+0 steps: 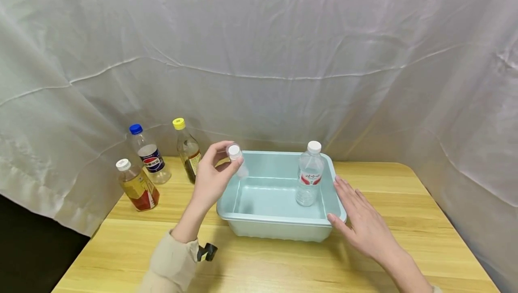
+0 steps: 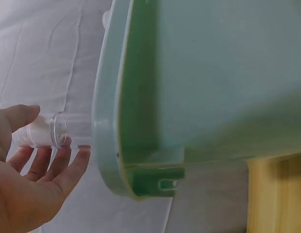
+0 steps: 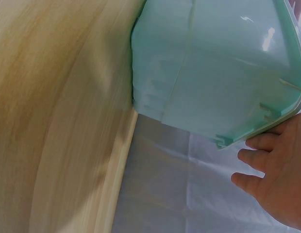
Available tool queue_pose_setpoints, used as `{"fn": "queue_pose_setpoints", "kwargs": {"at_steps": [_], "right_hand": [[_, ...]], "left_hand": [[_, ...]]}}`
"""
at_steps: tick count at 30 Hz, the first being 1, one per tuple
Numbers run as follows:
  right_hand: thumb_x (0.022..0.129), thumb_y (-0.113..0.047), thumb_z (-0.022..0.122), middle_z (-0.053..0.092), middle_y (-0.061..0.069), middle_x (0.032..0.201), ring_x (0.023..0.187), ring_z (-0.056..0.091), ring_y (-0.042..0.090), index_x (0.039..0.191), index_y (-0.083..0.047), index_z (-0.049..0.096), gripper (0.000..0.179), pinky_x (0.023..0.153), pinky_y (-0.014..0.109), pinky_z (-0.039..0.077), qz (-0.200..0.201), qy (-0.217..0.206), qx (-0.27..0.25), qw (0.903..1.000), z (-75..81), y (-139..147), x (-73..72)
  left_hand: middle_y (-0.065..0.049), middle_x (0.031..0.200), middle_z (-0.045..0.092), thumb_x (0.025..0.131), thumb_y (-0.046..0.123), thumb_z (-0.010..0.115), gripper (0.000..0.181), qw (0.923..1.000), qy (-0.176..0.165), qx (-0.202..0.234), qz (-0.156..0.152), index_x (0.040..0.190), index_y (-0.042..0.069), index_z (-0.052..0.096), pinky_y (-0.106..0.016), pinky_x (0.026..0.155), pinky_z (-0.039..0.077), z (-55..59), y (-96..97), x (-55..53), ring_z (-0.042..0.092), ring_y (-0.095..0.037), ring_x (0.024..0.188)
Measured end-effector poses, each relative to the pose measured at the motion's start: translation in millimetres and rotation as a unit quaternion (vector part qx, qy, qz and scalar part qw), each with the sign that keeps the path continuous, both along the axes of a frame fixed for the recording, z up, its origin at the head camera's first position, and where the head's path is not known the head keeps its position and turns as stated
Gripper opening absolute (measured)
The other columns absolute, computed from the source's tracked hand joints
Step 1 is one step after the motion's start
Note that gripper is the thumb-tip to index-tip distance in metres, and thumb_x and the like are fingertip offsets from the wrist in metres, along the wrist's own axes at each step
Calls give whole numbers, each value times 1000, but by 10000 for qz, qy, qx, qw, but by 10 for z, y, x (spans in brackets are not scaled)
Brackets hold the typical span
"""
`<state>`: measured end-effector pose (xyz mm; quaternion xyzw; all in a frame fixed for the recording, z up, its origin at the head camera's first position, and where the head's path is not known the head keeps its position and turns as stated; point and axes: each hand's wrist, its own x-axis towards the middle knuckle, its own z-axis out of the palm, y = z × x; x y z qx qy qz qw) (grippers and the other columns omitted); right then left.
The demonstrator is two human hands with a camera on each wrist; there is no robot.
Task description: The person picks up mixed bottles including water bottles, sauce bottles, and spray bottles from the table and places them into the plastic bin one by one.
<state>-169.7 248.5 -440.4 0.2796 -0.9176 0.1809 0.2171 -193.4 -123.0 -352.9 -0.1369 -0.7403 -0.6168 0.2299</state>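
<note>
My left hand pinches a small clear bottle with a white cap between thumb and fingers. It is held upright over the left side of a light blue plastic basin. In the left wrist view the clear bottle lies across the curled fingers, beside the basin's rim. A clear water bottle with a white cap and red label stands inside the basin at the right. My right hand has its fingers extended along the basin's right rim, and in the right wrist view the fingertips touch the basin's edge.
Left of the basin stand a yellow-capped bottle of dark liquid, a blue-capped Pepsi bottle and a white-capped bottle with a yellow and red label. A grey cloth hangs behind the wooden table.
</note>
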Motion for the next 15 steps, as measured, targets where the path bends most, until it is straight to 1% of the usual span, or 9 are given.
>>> {"fn": "queue_pose_setpoints", "kwargs": {"at_steps": [4, 9, 12, 15], "right_hand": [[101, -38, 66, 32, 13, 168, 152, 35, 35, 162, -2, 33, 78, 128, 39, 21, -4, -21, -6, 10000, 0, -1, 6], [100, -38, 66, 32, 13, 168, 151, 35, 35, 161, -2, 33, 78, 128, 41, 22, -4, -22, -17, 10000, 1, -2, 10], [101, -38, 66, 32, 14, 168, 151, 36, 35, 161, -1, 33, 78, 129, 38, 20, 1, -16, -17, 10000, 2, -2, 7], [100, -38, 66, 32, 14, 168, 151, 36, 36, 161, -1, 33, 79, 128, 42, 23, -16, -4, -2, 10000, 3, 0, 2]], "left_hand": [[-13, 124, 66, 91, 0, 78, 42, 9992, -90, -195, -329, 130, 3, 62, -28, 92, 60, 46, 49, -62, 65, -26, 115], [-13, 124, 65, 91, 3, 79, 42, 9964, -140, -371, -753, 130, 4, 62, -30, 94, 59, 115, 115, -150, 66, -28, 114], [-12, 124, 63, 91, 4, 79, 42, 9933, -189, -510, -1022, 130, 4, 63, -32, 96, 59, 169, 173, -208, 67, -28, 113], [-12, 123, 62, 92, 5, 79, 41, 9886, -253, -746, -1280, 130, 6, 64, -33, 94, 60, 211, 240, -278, 68, -27, 112]]}}
